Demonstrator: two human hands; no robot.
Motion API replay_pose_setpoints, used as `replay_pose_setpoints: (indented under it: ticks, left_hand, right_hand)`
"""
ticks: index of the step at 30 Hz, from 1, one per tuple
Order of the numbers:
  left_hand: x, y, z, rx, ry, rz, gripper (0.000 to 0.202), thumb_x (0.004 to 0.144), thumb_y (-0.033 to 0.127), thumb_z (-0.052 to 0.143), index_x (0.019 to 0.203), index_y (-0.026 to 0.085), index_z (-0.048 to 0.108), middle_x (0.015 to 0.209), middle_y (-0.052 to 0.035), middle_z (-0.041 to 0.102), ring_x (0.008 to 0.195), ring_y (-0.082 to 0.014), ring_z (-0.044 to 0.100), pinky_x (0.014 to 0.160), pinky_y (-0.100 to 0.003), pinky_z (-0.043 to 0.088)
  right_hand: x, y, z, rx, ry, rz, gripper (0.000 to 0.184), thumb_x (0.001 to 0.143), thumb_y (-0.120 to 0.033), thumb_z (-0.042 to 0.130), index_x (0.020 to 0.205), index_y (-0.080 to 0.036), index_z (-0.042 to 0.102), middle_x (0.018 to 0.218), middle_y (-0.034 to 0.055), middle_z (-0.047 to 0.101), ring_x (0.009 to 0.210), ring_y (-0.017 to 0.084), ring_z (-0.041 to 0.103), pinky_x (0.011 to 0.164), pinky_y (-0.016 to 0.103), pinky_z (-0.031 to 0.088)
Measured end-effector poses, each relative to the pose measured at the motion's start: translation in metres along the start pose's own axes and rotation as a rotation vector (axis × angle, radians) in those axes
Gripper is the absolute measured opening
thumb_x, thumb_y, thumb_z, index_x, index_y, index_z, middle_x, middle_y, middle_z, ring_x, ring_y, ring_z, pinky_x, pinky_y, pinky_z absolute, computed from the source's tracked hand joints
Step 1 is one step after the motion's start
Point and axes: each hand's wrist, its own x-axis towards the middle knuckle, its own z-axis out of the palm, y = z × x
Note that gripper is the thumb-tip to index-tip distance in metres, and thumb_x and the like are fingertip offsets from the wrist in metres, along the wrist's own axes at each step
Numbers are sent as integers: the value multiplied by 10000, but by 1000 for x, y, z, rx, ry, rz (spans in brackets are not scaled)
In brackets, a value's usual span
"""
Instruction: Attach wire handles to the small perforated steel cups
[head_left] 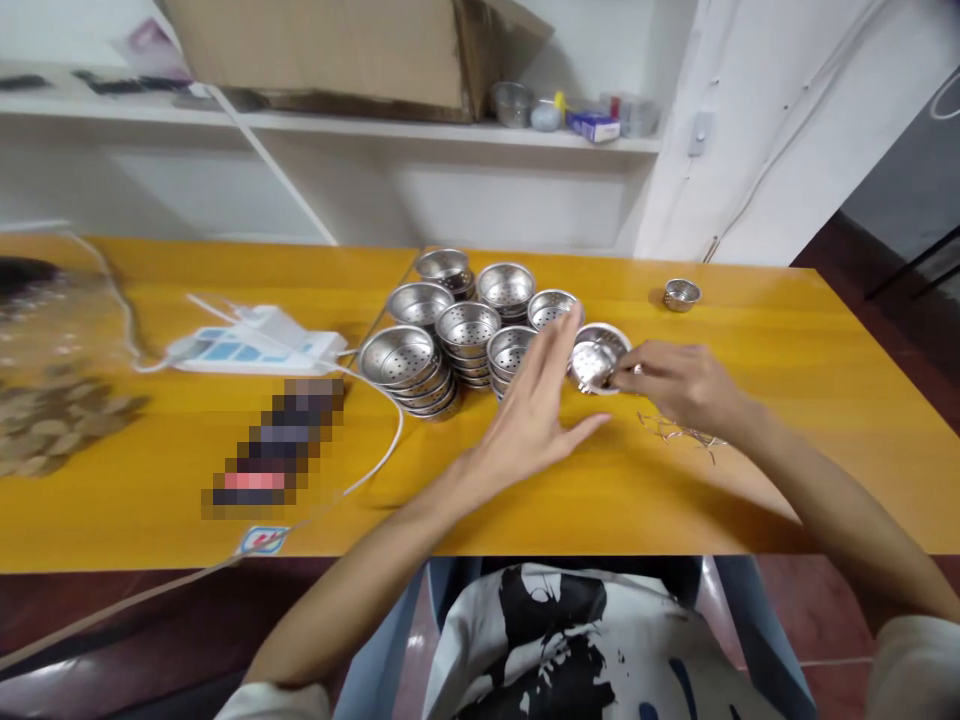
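My left hand is open, its fingers straight and the thumb spread, in front of the stacked perforated metal cups. A single shiny perforated metal cup is tilted toward me just right of the left fingertips. The fingers of my right hand are closed at that cup's right rim, and their tips are partly hidden. Several thin wire pieces lie on the table just below my right hand.
A small metal cup stands apart at the back right. Left of the stacks are a white power strip with cables, a pixelated object, and several tan round pieces. A shelf with a cardboard box runs behind the yellow table.
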Motion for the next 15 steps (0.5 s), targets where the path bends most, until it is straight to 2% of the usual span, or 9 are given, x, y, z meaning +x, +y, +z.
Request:
replay_pose_setpoints:
  ticks: [1, 3, 5, 7, 9, 10, 12, 14, 15]
  left_hand:
    - [-2, 0, 6, 21, -16, 28, 956, 1117, 443, 671, 1836, 276, 64, 1740, -225, 514, 1602, -405, 559, 1241, -634, 588]
    - [-1, 2, 5, 73, -9, 91, 928, 1137, 329, 632, 1846, 287, 35, 1740, -201, 542, 1628, -373, 548, 1289, -622, 558]
    - [5, 5, -2, 117, 31, 150, 906, 1120, 259, 652, 1847, 275, 111, 1708, -195, 587, 1587, -357, 599, 1277, -594, 581]
    - [7, 6, -4, 122, 96, 209, 865, 1089, 233, 708, 1822, 250, 249, 1626, -198, 659, 1521, -355, 660, 1247, -574, 608]
    - [2, 2, 6, 122, 178, 247, 833, 1064, 218, 747, 1790, 247, 339, 1527, -191, 720, 1493, -364, 683, 1218, -578, 622]
    - [-3, -1, 15, 134, 222, 262, 825, 1061, 203, 745, 1785, 259, 353, 1478, -182, 743, 1481, -366, 692, 1196, -578, 632]
    - [-16, -8, 36, 183, 285, 295, 821, 1067, 156, 709, 1789, 298, 344, 1396, -163, 773, 1442, -360, 721, 1153, -575, 645]
    - [-28, -14, 53, 234, 310, 323, 818, 1071, 102, 668, 1790, 319, 342, 1327, -143, 793, 1373, -340, 761, 1138, -569, 647]
    - [-32, -17, 57, 254, 307, 326, 808, 1074, 83, 649, 1788, 318, 351, 1299, -135, 800, 1337, -328, 778, 1142, -564, 647]
  right_hand:
    - [-2, -14, 1, 44, -5, -29, 346, 1168, -301, 516, 1190, -306, 861, 1177, 105, 823, 955, 249, 728, 786, 395, 572]
    - [-4, -35, 1, 141, 15, -24, 336, 1159, -279, 524, 1189, -308, 857, 1171, 108, 815, 952, 250, 722, 792, 401, 579]
    - [-3, -46, -1, 250, 62, 21, 312, 1141, -271, 550, 1162, -311, 859, 1174, 107, 805, 979, 250, 719, 848, 416, 595]
    - [-1, -55, -5, 373, 91, 99, 249, 1090, -268, 625, 1154, -314, 861, 1143, 90, 795, 937, 230, 703, 849, 407, 595]
    - [1, -65, -7, 581, 95, 258, 216, 1026, -281, 696, 1171, -305, 854, 1004, 53, 766, 784, 182, 639, 726, 346, 565]
    - [1, -70, -7, 735, 99, 368, 212, 1002, -306, 724, 1174, -292, 847, 912, 28, 729, 693, 156, 583, 630, 302, 514]
    - [2, -82, -4, 1087, 117, 609, 225, 975, -384, 778, 1156, -258, 823, 756, -21, 621, 565, 118, 472, 475, 235, 340]
    - [2, -94, 4, 1391, 166, 788, 283, 929, -442, 850, 1112, -236, 784, 700, -45, 549, 527, 105, 443, 422, 214, 196]
    - [2, -99, 9, 1494, 205, 846, 312, 905, -454, 882, 1090, -236, 756, 707, -48, 541, 530, 102, 449, 415, 212, 161]
